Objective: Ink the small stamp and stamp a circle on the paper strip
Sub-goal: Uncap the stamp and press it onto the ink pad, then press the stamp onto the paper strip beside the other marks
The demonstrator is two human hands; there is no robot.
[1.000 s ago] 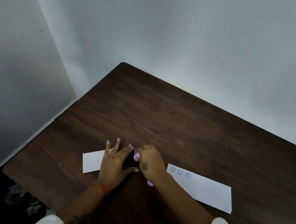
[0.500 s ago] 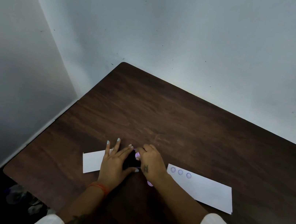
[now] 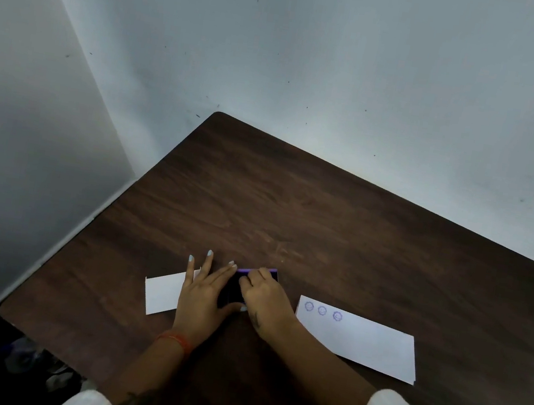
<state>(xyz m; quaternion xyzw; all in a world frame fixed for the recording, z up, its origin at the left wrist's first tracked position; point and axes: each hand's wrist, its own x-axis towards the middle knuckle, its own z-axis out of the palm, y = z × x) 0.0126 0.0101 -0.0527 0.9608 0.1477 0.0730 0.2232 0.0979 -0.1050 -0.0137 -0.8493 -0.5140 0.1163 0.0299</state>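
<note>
A white paper strip (image 3: 372,346) lies across the near part of the dark wooden table (image 3: 324,225). Three purple stamped circles (image 3: 322,310) sit in a row near the top left of its right portion. A dark ink pad (image 3: 232,289) with a purple far edge sits on the strip's middle. My left hand (image 3: 200,300) lies flat on the paper, fingers spread, with index finger and thumb flanking the pad. My right hand (image 3: 266,301) has its fingertips bunched over the pad, pinching the small stamp, which the fingers hide.
The table stands in a corner between two pale walls (image 3: 315,53). Its left edge drops to a dark floor with some clutter (image 3: 27,360). Bare wood stretches behind and to the right of the hands.
My right hand has shifted a little over the ink pad. The pink stamp top seen between the fingers earlier is now hidden, and the pad's purple far edge shows. My left hand stays put.
</note>
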